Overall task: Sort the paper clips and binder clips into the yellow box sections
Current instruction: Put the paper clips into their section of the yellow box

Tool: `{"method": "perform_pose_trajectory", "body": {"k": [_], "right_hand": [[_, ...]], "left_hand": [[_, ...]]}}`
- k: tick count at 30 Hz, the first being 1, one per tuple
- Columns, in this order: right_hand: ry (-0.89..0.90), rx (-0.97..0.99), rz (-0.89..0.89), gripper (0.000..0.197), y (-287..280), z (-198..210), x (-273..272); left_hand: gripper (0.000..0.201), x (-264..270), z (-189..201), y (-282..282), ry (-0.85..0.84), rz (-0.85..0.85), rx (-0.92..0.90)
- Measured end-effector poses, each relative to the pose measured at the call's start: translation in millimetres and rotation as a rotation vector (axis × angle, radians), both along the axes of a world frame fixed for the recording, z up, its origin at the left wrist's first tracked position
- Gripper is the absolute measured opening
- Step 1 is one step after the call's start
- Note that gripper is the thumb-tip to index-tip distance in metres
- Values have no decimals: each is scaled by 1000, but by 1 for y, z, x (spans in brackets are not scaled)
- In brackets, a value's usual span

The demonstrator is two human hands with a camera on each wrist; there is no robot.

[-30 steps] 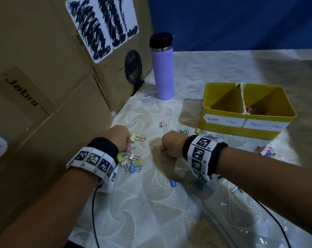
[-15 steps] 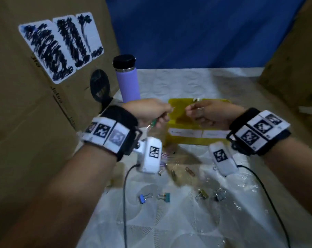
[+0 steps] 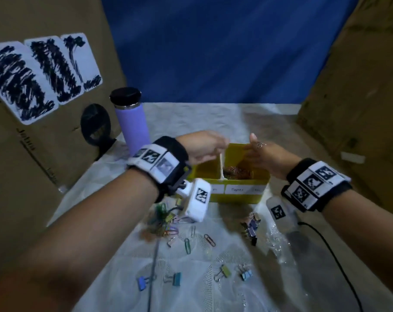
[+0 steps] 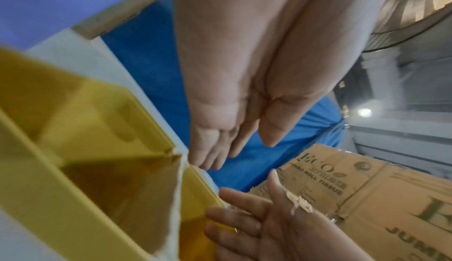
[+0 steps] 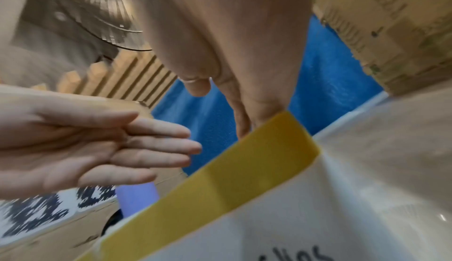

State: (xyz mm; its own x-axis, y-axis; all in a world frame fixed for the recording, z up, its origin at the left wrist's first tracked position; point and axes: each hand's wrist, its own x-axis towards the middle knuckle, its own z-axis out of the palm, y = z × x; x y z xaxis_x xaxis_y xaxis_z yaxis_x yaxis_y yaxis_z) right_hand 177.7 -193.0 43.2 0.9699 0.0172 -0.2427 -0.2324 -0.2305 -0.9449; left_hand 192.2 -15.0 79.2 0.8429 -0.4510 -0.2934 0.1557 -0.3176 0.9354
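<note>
Since half a second ago I see both hands opened: left hand (image 3: 202, 145) and right hand (image 3: 267, 154) above yellow box (image 3: 240, 194), mid-frame, fingers straight, empty.

Head: high, downward; wrists close (sharing yellow box (image 3: 240, 192)).

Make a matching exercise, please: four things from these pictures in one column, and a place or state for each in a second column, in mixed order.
Things:
1. purple bottle
2. left hand
3. pile of paper clips
4. blue binder clip

Places or states:
A. lies on the tablecloth, near the viewer
B. inside the right section of the yellow box
C. stands upright, left of the yellow box
D. open, above the yellow box

Pairs: 1-C, 2-D, 3-B, 4-A
</note>
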Motion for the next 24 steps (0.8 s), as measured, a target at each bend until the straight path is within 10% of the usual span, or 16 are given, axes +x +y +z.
{"method": "perform_pose_trajectory", "body": {"k": [5, 9, 14, 24], "right_hand": [[-405, -231, 73, 27, 26, 13, -33], [-397, -664, 690, 16, 73, 4, -55], [-397, -1152, 925, 25, 141, -30, -55], [-448, -1233, 870, 28, 175, -42, -59]], "left_hand": [[9, -44, -19, 94, -434, 2, 540], [18, -65, -59, 116, -343, -119, 907], [18, -70, -79, 110, -369, -97, 996], [37, -92, -95, 153, -271, 100, 806]]}}
